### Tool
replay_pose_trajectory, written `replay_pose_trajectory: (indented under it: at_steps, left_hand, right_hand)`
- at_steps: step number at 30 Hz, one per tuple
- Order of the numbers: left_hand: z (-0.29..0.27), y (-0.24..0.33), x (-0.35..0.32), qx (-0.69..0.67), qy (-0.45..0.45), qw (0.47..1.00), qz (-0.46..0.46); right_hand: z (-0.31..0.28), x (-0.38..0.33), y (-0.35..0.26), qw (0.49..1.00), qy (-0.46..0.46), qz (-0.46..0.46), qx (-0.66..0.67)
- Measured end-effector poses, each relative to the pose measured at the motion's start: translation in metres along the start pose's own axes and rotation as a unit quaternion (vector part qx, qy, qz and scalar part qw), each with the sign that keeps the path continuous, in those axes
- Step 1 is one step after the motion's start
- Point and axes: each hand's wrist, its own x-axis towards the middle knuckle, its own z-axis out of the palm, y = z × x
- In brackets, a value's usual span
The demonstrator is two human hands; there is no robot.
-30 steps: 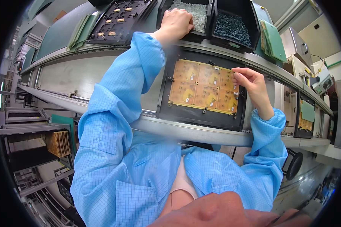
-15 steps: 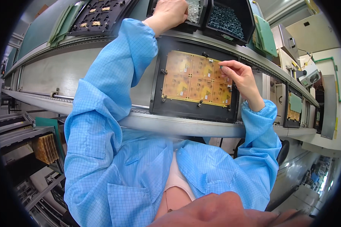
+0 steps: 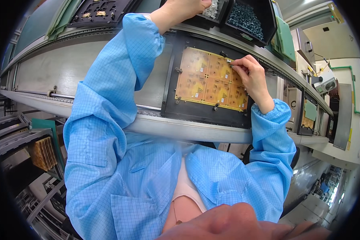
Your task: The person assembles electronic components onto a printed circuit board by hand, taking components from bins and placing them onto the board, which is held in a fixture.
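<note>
My right hand [image 3: 250,76] reaches over the upper right part of a yellow-brown circuit board panel [image 3: 192,82]. Its thumb and forefinger are pinched on a tiny dark green component [image 3: 231,65], held at the board beside a small white part [image 3: 229,61]. The panel is clamped in a black carrier frame [image 3: 170,100]. At the top edge, my left hand [image 3: 184,10] is at a black bin of small white parts [image 3: 211,10]. Its fingers are curled and partly cut off by the frame, so what they hold is hidden.
A black bin of dark blue-green parts [image 3: 245,20] stands right of the white ones. Green sheets [image 3: 284,38] lean beyond it. A black tray [image 3: 98,14] is at upper left. The conveyor's front rail [image 3: 188,130] runs before me; another carrier [image 3: 309,114] sits farther right.
My right hand has brought the green component from above the panel to its upper edge, by the white part. My left hand stays at the white parts bin. The view has shifted slightly.
</note>
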Motion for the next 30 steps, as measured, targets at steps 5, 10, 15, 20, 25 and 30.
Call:
replay_pose_trajectory:
  at_steps: [5,10,15,20,25,30]
  left_hand:
    - [-0.012,0.010,-0.008,-0.028,0.011,1.000,-0.008]
    - [-0.026,0.012,-0.018,-0.051,0.006,0.998,-0.046]
    - [-0.039,0.010,-0.037,-0.110,0.003,0.990,-0.089]
    - [-0.034,-0.023,-0.058,-0.289,0.039,0.950,0.116]
    - [-0.053,-0.002,-0.084,-0.189,-0.100,0.964,-0.156]
    - [-0.042,0.006,-0.104,-0.266,-0.148,0.933,-0.192]
  right_hand:
    - [-0.004,0.003,-0.003,1.000,-0.014,0.005,0.009]
    - [-0.004,0.016,-0.004,0.985,0.001,-0.146,-0.096]
    - [-0.004,0.025,-0.014,0.972,-0.048,-0.191,-0.131]
    - [-0.004,0.031,-0.024,0.960,-0.065,-0.216,-0.168]
    - [-0.008,0.039,-0.026,0.963,-0.062,-0.220,-0.145]
    - [-0.034,0.109,0.005,0.948,0.103,-0.204,-0.224]
